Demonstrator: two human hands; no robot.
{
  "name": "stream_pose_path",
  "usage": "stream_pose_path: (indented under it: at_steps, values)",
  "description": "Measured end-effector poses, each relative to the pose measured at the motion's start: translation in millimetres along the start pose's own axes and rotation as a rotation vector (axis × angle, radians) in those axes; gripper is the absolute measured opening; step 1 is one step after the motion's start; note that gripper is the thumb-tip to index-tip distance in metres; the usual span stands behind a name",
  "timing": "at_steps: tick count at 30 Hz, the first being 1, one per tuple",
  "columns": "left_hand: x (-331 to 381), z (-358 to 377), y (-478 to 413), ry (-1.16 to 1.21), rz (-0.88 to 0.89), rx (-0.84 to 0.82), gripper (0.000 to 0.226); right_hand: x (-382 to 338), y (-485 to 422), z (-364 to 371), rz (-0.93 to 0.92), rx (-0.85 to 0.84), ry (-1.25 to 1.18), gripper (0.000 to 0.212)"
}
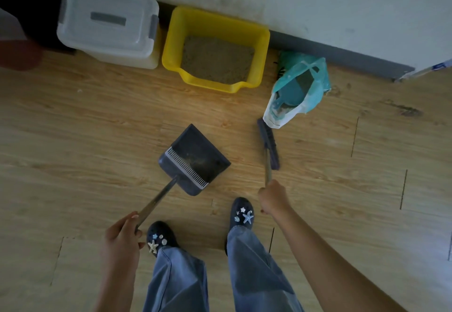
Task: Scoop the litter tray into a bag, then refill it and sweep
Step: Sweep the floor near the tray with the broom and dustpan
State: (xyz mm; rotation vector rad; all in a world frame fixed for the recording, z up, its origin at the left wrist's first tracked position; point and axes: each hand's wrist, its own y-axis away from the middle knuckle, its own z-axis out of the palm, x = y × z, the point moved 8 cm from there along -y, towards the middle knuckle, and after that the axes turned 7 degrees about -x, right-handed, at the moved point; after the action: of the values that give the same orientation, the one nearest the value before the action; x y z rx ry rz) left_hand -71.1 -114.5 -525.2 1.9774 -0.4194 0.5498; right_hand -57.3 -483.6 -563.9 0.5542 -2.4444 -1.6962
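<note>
The yellow litter tray (172,42) sits at the floor's (73,128) far edge by the wall and holds level tan litter (217,63). A lidded clear bin (107,20) stands just beside it on the left. To the right, an open teal bag (315,91) holds a scoop (291,91). The left hand (122,236) grips the handle of the grit-dusted dustpan (195,157), and the right hand (272,198) grips the brush (268,144).

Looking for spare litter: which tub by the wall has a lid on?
The white storage box on the left; the yellow litter tray beside it is open.

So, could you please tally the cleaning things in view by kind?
Tubs: 2 (yellow litter tray, lidded clear box)
Sweeping tools: 2 (dustpan, broom)
Bags: 1 (teal and white bag bundle)
Scoops: 1 (teal scoop, inside it)
Total: 6
</note>
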Motion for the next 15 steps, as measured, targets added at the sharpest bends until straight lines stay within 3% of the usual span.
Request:
stream_pose_path:
  at_steps: [9,15]
  values:
    - [1.1,-33.6,10.1,0.019,-0.017,0.009,0.018,-19.0,22.8,30.7,-0.103,-0.086,0.061,0.025]
    - [-1.3,-66.7,2.6,0.030,-0.038,0.034,0.018,-23.9,25.5,-19.0,-0.106,-0.068,-0.090,0.017]
